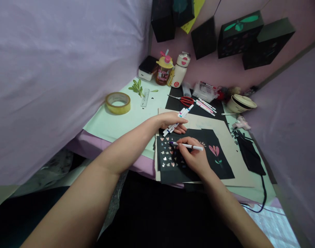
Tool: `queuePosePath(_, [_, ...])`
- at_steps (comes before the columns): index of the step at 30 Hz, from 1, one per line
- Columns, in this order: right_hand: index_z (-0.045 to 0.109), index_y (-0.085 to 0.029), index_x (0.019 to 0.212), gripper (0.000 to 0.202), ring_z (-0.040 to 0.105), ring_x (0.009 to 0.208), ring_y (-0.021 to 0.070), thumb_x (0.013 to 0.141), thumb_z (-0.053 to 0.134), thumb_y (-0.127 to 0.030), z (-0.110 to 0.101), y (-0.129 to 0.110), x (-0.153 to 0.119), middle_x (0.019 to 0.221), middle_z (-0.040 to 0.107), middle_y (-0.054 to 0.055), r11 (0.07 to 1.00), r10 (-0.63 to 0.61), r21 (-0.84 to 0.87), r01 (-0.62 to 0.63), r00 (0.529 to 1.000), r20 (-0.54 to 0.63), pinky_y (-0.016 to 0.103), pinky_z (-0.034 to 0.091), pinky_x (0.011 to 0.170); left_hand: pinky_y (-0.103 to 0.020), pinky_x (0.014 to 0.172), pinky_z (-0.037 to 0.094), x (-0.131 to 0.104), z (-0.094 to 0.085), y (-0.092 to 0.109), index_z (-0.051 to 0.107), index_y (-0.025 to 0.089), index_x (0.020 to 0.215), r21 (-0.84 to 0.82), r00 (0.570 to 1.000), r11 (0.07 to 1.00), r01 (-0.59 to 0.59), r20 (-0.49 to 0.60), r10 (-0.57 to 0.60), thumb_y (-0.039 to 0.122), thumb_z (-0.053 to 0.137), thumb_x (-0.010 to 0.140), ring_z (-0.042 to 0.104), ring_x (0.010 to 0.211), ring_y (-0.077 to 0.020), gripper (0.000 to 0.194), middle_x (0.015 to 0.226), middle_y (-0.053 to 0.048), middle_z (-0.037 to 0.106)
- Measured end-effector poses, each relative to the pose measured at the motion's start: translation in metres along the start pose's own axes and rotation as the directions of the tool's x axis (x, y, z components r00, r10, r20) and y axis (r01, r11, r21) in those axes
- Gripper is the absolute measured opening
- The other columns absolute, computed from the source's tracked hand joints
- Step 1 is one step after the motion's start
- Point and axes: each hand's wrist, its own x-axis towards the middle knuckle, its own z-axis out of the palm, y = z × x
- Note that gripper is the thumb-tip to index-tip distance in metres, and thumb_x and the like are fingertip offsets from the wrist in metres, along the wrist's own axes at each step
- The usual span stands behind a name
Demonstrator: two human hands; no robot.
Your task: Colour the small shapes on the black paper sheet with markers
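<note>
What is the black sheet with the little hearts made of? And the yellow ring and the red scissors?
The black sheet looks like matte paper or thin card: flat, dull, with cut-out hearts and stars. The yellow ring seems to be a roll of tape, slightly glossy, wound round a hollow core. The scissors appear to have shiny red plastic handles and grey blades, probably metal.

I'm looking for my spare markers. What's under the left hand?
The left hand covers a bundle of markers, their ends sticking out. How many it holds is hidden.

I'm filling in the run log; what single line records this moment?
right hand: holds marker pen, tip on black cut-out sheet | left hand: holds bundle of markers
</note>
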Motion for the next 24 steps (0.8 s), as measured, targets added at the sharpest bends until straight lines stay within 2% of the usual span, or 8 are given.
queuePosePath(4, [0.062,-0.023,0.076,0.011,0.061,0.078,0.0201,0.084,0.056,-0.019,-0.0007,0.0,-0.0001,0.078,0.07,0.001,1.0,-0.012,-0.001,0.012,1.0,-0.006,0.036,0.042,0.078,-0.027,0.071,0.057,-0.0015,0.0005,0.0003,0.059,0.014,0.089,-0.002,1.0,1.0,0.003,-0.003,-0.003,0.025,0.063,0.089,0.071,0.07,-0.0148,0.012,0.074,-0.008,0.073])
queuePosePath(10, [0.06,-0.022,0.073,0.013,0.059,0.073,0.0183,0.083,0.055,-0.017,-0.0005,-0.0008,-0.0004,0.074,0.068,0.0,1.0,-0.012,0.007,0.012,1.0,-0.013,0.035,0.041,0.076,-0.024,0.07,0.056,-0.0023,0.0011,0.0006,0.058,0.014,0.083,-0.001,1.0,1.0,0.004,-0.012,-0.004,0.024,0.062,0.09,0.071,0.069,-0.0137,0.014,0.074,-0.009,0.073])
queuePosePath(16, [0.062,-0.022,0.077,0.011,0.059,0.078,0.0191,0.086,0.055,-0.02,0.001,0.0006,-0.0009,0.078,0.069,0.0,1.0,0.014,0.005,-0.014,1.0,0.003,0.035,0.041,0.079,-0.024,0.069,0.057,0.0,-0.0001,-0.0001,0.058,0.013,0.082,-0.005,1.0,1.0,0.002,0.003,-0.002,0.023,0.059,0.092,0.071,0.067,-0.0131,0.015,0.075,-0.01,0.074])
queuePosePath(24, [0.063,-0.022,0.079,0.011,0.059,0.077,0.0192,0.087,0.055,-0.022,0.0015,0.0029,-0.0011,0.078,0.069,0.001,0.999,0.035,0.016,-0.035,0.999,0.009,0.035,0.042,0.078,-0.026,0.071,0.057,-0.0001,-0.0003,-0.0001,0.06,0.013,0.087,-0.001,1.0,1.0,0.01,-0.003,-0.01,0.026,0.067,0.087,0.071,0.071,-0.0146,0.015,0.076,-0.009,0.074])
